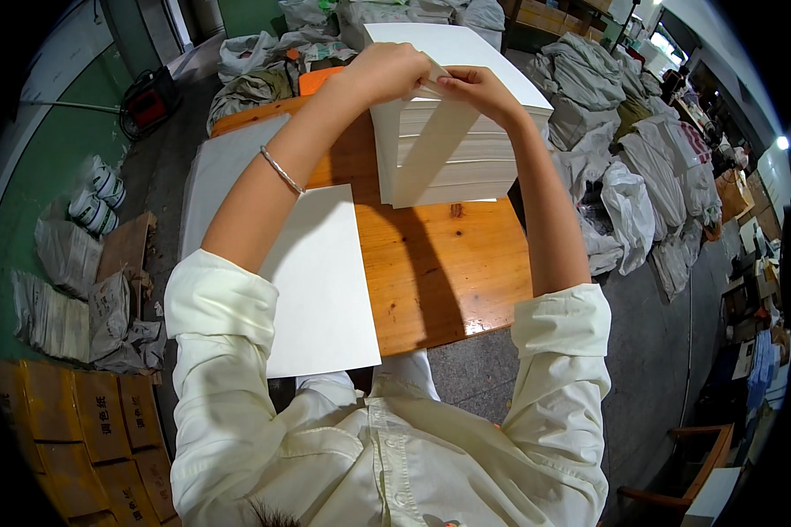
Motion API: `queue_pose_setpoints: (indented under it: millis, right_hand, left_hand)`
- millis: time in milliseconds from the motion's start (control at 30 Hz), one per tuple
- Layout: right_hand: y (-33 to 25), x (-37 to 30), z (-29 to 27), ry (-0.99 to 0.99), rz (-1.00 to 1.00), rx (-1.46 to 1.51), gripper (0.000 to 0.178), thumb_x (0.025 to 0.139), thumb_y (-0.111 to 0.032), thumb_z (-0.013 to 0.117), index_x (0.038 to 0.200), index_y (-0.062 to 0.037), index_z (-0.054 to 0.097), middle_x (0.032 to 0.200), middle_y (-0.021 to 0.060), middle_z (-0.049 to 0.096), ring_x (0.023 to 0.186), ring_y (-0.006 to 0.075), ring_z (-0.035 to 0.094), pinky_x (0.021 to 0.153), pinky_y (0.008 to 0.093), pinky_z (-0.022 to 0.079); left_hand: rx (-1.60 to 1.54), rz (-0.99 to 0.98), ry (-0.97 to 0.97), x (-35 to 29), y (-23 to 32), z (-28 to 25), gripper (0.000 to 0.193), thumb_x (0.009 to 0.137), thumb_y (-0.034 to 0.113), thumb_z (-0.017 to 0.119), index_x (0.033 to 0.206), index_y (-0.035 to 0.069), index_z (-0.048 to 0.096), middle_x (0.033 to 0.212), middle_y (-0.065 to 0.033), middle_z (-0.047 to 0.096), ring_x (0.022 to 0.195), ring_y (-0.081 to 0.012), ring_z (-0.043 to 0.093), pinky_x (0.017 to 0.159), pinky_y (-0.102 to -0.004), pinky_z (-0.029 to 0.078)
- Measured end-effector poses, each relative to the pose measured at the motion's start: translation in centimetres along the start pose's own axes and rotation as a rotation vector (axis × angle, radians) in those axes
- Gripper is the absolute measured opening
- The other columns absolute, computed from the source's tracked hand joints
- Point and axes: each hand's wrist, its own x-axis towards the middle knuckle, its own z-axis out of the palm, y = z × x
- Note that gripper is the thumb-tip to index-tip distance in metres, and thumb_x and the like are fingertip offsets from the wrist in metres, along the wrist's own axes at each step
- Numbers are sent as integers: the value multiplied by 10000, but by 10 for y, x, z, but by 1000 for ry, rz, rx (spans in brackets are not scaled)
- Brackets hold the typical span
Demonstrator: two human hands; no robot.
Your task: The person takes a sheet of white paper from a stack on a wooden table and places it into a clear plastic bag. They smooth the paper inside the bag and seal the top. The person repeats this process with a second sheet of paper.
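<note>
Spanning the middle of my remote view, a varnished wooden table is carrying the work, its orange-brown boards showing dark knots and a glossy sheen. Crumpled pale sacks are slumping beyond it at 2 o'clock. Rising from the table just past 12 o'clock, a tall paper stack is presenting a smooth white top and finely layered edges; I am judging that its layers are needing protection from sideways pressure, with no forearm leaning on them. A flat white sheet is lying toward 8 o'clock, matte and stiff-looking, its near edge seemingly overhanging the table.

At 12 o'clock, the left hand is meeting the right hand over the stack. A rounded silvery bangle is circling the left forearm at 10 o'clock. Both hands' fingers are pinching narrowly on a thin, pale paper flap, the right thumb and forefinger plainly, the left fingertips partly hiding. Whether the flap is belonging to the top sheet or sitting loose, I am not managing to tell. For clean handling, I am favouring a light, level pinch with matching pressure from both sides, sparing the paper any crease.
</note>
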Motion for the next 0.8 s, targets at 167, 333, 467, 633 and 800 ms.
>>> queue_pose_setpoints:
  millis: [167,333,467,633,800]
  right_hand:
    - [-11,-5,12,-23,-41,-136,327,853,-269,636,1081,-35,658,888,51,676,777,113,597,732,238,466]
    - [-4,-3,11,298,-140,-216,256,848,-172,610,1063,-40,654,840,113,686,734,137,625,681,255,486]
    - [-41,-18,33,387,-384,-182,239,822,-69,571,1043,-58,660,862,140,682,759,199,664,692,293,507]
    - [-149,-107,123,133,-587,-612,353,737,12,537,1038,-130,655,969,95,667,767,256,661,667,330,534]
    - [-149,-155,173,-290,-558,-428,303,829,-182,601,1105,-57,605,1145,127,611,1075,253,583,928,391,454]
  left_hand:
    - [204,54,291,-6,-4,3,112,756,183,628,773,92,691,741,-83,660,705,-256,646,627,-345,515]
    - [-223,-383,578,-15,11,-5,217,798,316,646,770,103,678,733,-45,662,673,-194,653,589,-327,509]
    - [-1869,-698,-166,-48,-24,-4,836,846,721,264,1141,1,569,1048,-179,640,886,-248,662,753,-342,545]
    - [-2019,-686,188,-115,-60,18,634,917,456,404,1225,-97,432,1142,-235,558,1047,-306,576,896,-397,486]
    - [-1880,-896,-42,-204,-36,14,425,897,128,545,1247,-73,412,1122,-185,564,1014,-241,593,829,-354,531]
